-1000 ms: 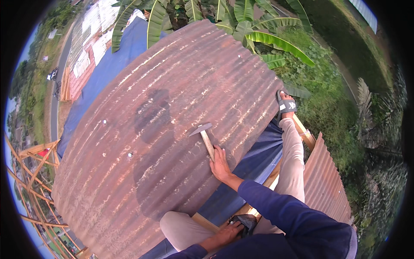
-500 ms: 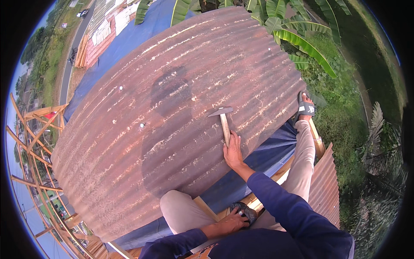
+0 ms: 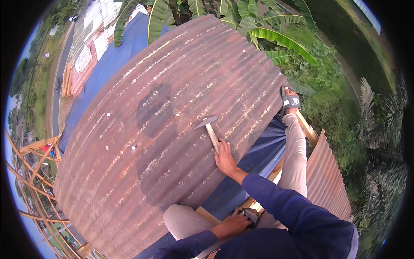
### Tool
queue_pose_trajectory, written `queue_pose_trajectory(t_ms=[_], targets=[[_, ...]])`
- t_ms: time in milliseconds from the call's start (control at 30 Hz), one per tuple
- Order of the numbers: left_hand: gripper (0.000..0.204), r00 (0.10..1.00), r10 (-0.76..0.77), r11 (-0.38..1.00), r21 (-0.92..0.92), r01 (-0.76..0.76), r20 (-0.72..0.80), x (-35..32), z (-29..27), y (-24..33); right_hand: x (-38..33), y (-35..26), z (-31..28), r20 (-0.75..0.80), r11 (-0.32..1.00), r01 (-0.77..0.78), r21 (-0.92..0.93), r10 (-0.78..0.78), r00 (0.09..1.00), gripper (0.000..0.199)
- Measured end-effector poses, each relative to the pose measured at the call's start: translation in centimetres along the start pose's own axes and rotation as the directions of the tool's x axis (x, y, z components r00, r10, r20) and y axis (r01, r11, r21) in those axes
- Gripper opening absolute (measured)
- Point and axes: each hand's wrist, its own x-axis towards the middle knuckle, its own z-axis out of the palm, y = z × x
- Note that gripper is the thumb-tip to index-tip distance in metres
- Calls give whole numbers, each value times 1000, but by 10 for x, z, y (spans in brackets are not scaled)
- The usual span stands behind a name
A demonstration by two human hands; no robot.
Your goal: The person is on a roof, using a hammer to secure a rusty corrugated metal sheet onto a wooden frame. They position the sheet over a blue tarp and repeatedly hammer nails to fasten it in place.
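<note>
My right hand (image 3: 225, 158) is closed round the wooden handle of a hammer (image 3: 211, 133). The hammer's metal head rests on or just above the rusty corrugated roofing sheet (image 3: 185, 108); I cannot tell which. My left hand (image 3: 235, 225) is low between my bent legs, its fingers curled against a dark object (image 3: 251, 216) that looks like the sandal on my tucked foot. What lies in those fingers is hidden. Small pale nail heads or washers (image 3: 134, 147) dot the sheet.
My right foot in a black sandal (image 3: 291, 102) is braced at the sheet's right edge. Blue tarp (image 3: 263, 149) and wooden beams (image 3: 308, 129) show below that edge. Another corrugated sheet (image 3: 330, 177) lies at right. Banana leaves (image 3: 284, 41) crowd the far edge; timber framing (image 3: 36, 159) stands at left.
The view has shifted, so the sheet and hammer appear a little further left and lower. My right hand still holds the hammer; my left hand has shifted slightly by the dark object.
</note>
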Motion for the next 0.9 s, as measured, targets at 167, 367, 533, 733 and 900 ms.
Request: queue_pose_trajectory(t_ms=[167, 367, 533, 733, 900], targets=[[40, 986, -137, 984, -104, 147, 99, 17, 9, -24, 0, -1, 3, -31, 1000, 24, -9, -24, 999, 52], [37, 993, -82, 975, -198, 97, 83, 26, -4, -15, -3, -4, -2, -38, 999, 42, 5, -42, 998, 52], [33, 958, -233, 959, -125, 255, 169, 36, -19, -1, -1, -7, -5, -64, 997, 76, -21, -77, 995, 52], [42, 948, -306, 951, -69, 301, -84, 11, 12, -20, -1, -7, -2, -12, 1000, 5, 13, -4, 1000, 50], [39, 899, -350, 922, -266, 281, -264, -27, -28, -28, -1, -7, -1, 5, 1000, -8, -3, 8, 1000, 50]])
